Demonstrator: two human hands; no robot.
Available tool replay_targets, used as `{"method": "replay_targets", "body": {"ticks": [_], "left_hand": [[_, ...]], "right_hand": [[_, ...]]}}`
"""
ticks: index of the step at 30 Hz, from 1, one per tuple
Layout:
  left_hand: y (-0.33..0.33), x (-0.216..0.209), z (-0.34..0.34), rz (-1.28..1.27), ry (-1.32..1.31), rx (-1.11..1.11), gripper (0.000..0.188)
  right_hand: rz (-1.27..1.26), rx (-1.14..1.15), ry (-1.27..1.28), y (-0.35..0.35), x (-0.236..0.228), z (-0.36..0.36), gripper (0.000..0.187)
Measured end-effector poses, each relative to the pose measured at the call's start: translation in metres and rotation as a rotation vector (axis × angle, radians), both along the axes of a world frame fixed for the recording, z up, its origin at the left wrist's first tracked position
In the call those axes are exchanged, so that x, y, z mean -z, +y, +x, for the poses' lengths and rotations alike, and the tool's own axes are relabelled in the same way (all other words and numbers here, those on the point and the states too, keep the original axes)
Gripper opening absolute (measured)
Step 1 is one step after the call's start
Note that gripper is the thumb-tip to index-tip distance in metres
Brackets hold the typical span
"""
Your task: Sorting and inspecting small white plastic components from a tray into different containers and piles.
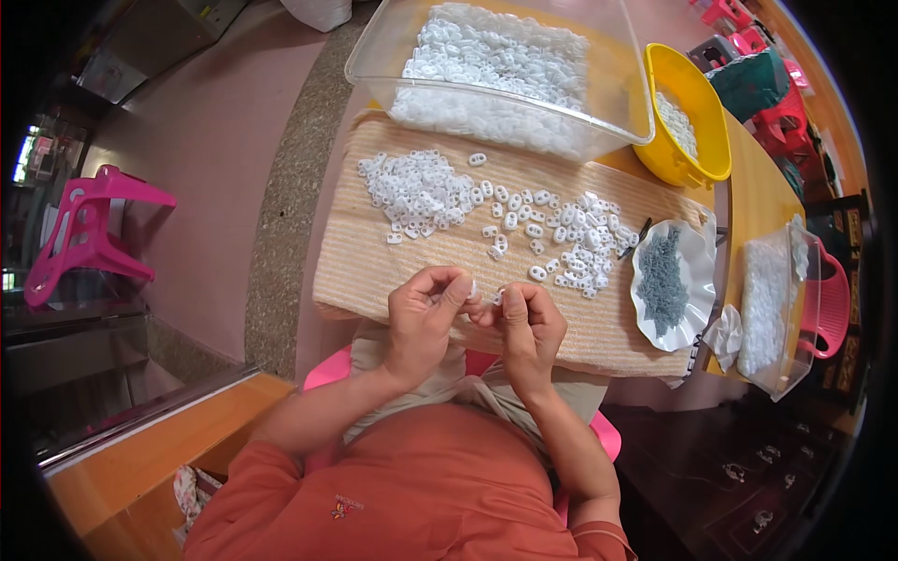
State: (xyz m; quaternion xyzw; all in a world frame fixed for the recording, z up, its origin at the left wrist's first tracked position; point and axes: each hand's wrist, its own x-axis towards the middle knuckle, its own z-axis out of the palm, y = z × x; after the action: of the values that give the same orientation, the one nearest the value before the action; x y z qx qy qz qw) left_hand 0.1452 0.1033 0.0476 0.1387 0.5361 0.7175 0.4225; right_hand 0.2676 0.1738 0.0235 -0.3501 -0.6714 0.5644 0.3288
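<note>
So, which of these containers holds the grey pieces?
The wavy white dish, rightmost on the cloth: only it holds grey pieces; the yellow basin and both clear bins hold white pieces.

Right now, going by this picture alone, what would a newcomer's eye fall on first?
Probably the bright yellow basin at upper right, beside a big clear bin holding a mass of white pieces. The pink stool at far left also stands out. In the middle, by the near edge of the striped cloth, the left hand and right hand each seem to pinch a small white part.
</note>
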Motion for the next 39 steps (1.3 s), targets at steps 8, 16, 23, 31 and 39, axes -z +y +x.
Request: {"method": "replay_targets", "body": {"ticks": [8,16,23,31,39], "left_hand": [[0.0,0.004,-0.001,0.011,-0.104,0.034,0.018],[0.0,0.0,-0.006,0.001,-0.24,0.138,0.022],[0.001,-0.009,-0.009,0.04,-0.339,0.181,0.018],[0.002,-0.012,-0.006,0.056,-0.218,0.244,0.013],[-0.001,-0.012,-0.005,0.028,-0.168,0.228,0.012]], "right_hand": [[-0.376,0.02,0.056,0.01,-0.007,-0.001,0.023],[-0.486,-0.008,0.143,0.012,-0.016,0.0,0.024],[-0.501,0.019,0.103,0.012,-0.019,-0.001,0.022],[-0.44,-0.046,0.09,0.014,-0.014,0.002,0.022],[-0.519,-0.137,0.106,0.016,-0.024,0.002,0.018]]}}
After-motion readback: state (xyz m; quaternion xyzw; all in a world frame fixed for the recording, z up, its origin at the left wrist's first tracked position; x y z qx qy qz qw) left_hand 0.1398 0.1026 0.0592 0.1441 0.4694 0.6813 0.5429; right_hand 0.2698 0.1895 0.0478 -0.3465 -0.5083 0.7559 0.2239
